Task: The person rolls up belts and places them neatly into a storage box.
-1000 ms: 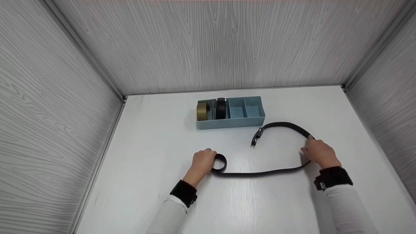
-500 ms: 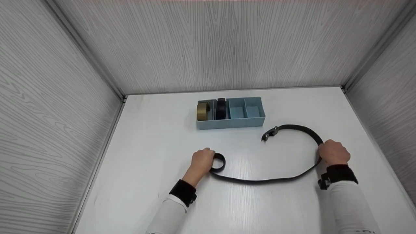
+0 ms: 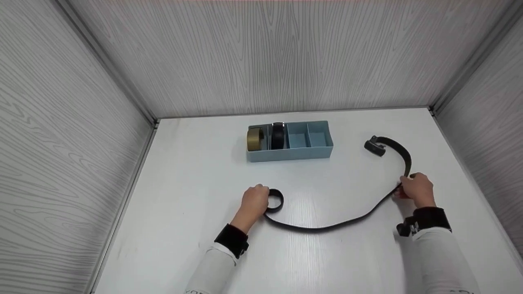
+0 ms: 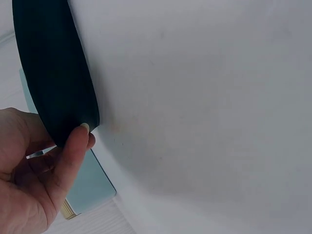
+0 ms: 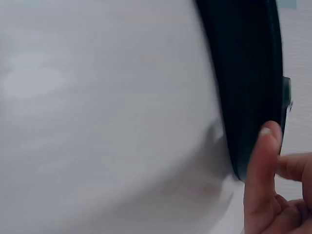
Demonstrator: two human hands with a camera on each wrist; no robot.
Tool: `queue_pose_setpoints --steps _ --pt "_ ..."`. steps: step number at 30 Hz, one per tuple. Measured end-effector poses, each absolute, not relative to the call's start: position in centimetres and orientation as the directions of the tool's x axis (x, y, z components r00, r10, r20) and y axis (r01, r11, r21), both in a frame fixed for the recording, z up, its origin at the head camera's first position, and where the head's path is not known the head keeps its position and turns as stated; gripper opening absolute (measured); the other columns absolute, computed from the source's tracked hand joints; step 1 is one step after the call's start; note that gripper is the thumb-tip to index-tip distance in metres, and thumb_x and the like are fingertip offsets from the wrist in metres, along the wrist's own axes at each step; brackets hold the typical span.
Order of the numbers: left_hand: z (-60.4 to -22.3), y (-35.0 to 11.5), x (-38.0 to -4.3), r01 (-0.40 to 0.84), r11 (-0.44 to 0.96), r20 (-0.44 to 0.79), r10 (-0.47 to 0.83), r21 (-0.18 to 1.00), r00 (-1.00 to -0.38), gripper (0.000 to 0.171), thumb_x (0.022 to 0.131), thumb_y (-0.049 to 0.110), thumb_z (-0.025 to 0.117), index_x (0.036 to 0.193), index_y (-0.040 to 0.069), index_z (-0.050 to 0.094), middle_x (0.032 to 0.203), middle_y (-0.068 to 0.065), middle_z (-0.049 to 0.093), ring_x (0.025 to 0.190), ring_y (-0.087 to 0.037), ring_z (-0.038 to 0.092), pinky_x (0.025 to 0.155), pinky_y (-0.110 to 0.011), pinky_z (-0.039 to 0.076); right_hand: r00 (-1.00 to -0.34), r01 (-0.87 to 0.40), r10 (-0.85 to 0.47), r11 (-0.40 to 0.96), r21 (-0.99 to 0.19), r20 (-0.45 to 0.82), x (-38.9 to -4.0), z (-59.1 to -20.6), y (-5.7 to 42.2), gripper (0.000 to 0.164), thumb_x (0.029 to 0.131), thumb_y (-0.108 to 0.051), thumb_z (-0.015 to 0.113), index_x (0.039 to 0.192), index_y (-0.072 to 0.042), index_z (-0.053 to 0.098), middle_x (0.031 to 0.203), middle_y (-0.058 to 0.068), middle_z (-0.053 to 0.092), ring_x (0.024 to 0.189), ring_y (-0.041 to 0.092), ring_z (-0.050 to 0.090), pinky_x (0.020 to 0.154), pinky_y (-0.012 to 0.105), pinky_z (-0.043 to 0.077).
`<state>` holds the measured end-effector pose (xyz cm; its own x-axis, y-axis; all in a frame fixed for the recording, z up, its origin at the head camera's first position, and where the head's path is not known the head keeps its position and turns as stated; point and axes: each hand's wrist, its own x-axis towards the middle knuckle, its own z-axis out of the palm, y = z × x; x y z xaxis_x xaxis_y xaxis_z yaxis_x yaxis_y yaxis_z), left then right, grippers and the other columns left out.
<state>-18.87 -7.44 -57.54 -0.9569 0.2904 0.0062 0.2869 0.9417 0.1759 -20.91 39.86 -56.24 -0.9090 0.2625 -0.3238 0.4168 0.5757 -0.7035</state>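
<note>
A black belt (image 3: 314, 230) stands on edge across the white table, its left end rolled into a loop. My left hand (image 3: 255, 201) pinches the belt beside that loop; in the left wrist view the thumb (image 4: 73, 151) presses against the dark strap (image 4: 56, 73). Toward the other end, my right hand (image 3: 418, 188) holds the strap, which bends away from it to the buckle (image 3: 375, 147). The right wrist view has the thumb (image 5: 263, 165) on the near face of the strap (image 5: 246, 73) and a finger behind it.
Beyond the hands sits a blue divided box (image 3: 290, 154). A gold rolled belt (image 3: 254, 139) fills its leftmost compartment, and a black rolled belt (image 3: 278, 136) with a shiny buckle stands beside it. Grey wood-grain panels (image 3: 278, 61) enclose the table at the back and sides.
The right hand has moved right along the belt. The buckle end has swung right and away, so the far curve has opened out. The left hand and loop have barely moved.
</note>
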Motion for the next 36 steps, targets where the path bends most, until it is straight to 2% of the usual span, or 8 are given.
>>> queue_pose_setpoints --steps 3,10,14,18,24,27,31,36 --pt "-57.6 -7.3 -19.1 0.273 0.943 0.009 0.277 0.188 -0.961 0.006 0.083 -0.003 0.067 0.085 0.001 0.07 0.078 -0.014 0.065 0.071 -0.033 0.066 0.063 -0.042 0.052 -0.93 0.366 0.214 0.566 -0.739 -0.297 -21.2 -56.0 38.8 0.063 0.1 -0.023 0.048 0.141 0.02 0.027 0.072 0.007 0.071 0.06 0.01 0.069 0.104 0.049 0.035" --pt "-57.8 -6.9 -19.5 0.231 0.951 0.023 0.231 0.207 -0.973 0.007 0.086 -0.002 0.065 0.086 0.0 0.072 0.079 -0.016 0.065 0.072 -0.033 0.067 0.063 -0.042 0.053 -0.981 0.191 0.109 0.671 -0.717 -0.16 -21.0 -55.2 35.7 0.05 0.099 -0.02 0.052 0.134 0.014 0.041 0.111 0.03 0.062 0.091 0.027 0.07 0.081 0.036 0.049" --pt "-57.7 -6.7 -19.7 0.211 0.95 0.024 0.211 0.229 -0.977 0.008 0.086 -0.002 0.064 0.088 -0.003 0.072 0.08 -0.017 0.066 0.073 -0.033 0.067 0.064 -0.041 0.054 -0.996 0.062 0.007 0.785 -0.616 -0.09 -19.9 -54.0 32.6 0.047 0.099 -0.014 0.051 0.134 0.015 0.042 0.125 0.038 0.049 0.112 0.047 0.055 0.088 0.051 0.046" --pt "-57.5 -6.9 -20.1 0.195 0.953 0.046 0.189 0.23 -0.981 0.008 0.085 -0.003 0.064 0.087 -0.004 0.072 0.08 -0.018 0.067 0.074 -0.033 0.068 0.066 -0.041 0.054 -0.977 -0.134 -0.201 0.834 -0.535 -0.069 -18.0 -52.6 27.3 0.045 0.097 -0.017 0.06 0.132 0.01 0.05 0.133 0.033 0.046 0.12 0.048 0.048 0.098 0.057 0.039" --pt "-57.5 -6.9 -20.4 0.18 0.958 0.037 0.176 0.222 -0.984 0.008 0.086 -0.002 0.064 0.088 -0.003 0.072 0.081 -0.017 0.067 0.075 -0.034 0.068 0.065 -0.042 0.054 -0.796 -0.461 -0.589 0.739 -0.491 -0.139 -14.3 -53.8 19.3 0.045 0.084 -0.032 0.077 0.119 -0.005 0.066 0.113 0.008 0.064 0.102 0.026 0.061 0.085 0.044 0.05" --pt "-57.6 -6.9 -20.3 0.187 0.962 0.036 0.183 0.197 -0.982 0.009 0.086 0.0 0.065 0.088 -0.002 0.073 0.08 -0.015 0.066 0.073 -0.034 0.067 0.063 -0.043 0.054 -0.729 -0.604 -0.682 0.684 -0.408 -0.063 -13.3 -55.6 17.2 0.033 0.08 -0.03 0.081 0.103 -0.009 0.071 0.094 0.001 0.065 0.083 0.018 0.061 0.069 0.036 0.05" --pt "-57.4 -7.2 -20.3 0.227 0.965 0.05 0.222 0.133 -0.974 0.007 0.085 0.001 0.066 0.087 0.001 0.072 0.08 -0.013 0.065 0.071 -0.033 0.067 0.059 -0.043 0.054 -0.715 -0.687 -0.692 0.666 -0.292 0.103 -13.5 -57.2 16.2 0.016 0.079 -0.024 0.081 0.079 -0.013 0.071 0.072 -0.004 0.062 0.063 0.014 0.058 0.052 0.03 0.044" --pt "-57.3 -7.6 -20.3 0.371 0.925 0.045 0.369 0.083 -0.928 0.008 0.087 0.003 0.065 0.088 0.007 0.072 0.081 -0.008 0.065 0.072 -0.03 0.066 0.06 -0.041 0.053 -0.754 -0.655 -0.621 0.734 -0.177 0.215 -15.5 -57.6 16.5 0.015 0.075 -0.01 0.081 0.066 -0.015 0.07 0.063 -0.004 0.058 0.053 0.016 0.056 0.044 0.032 0.042"
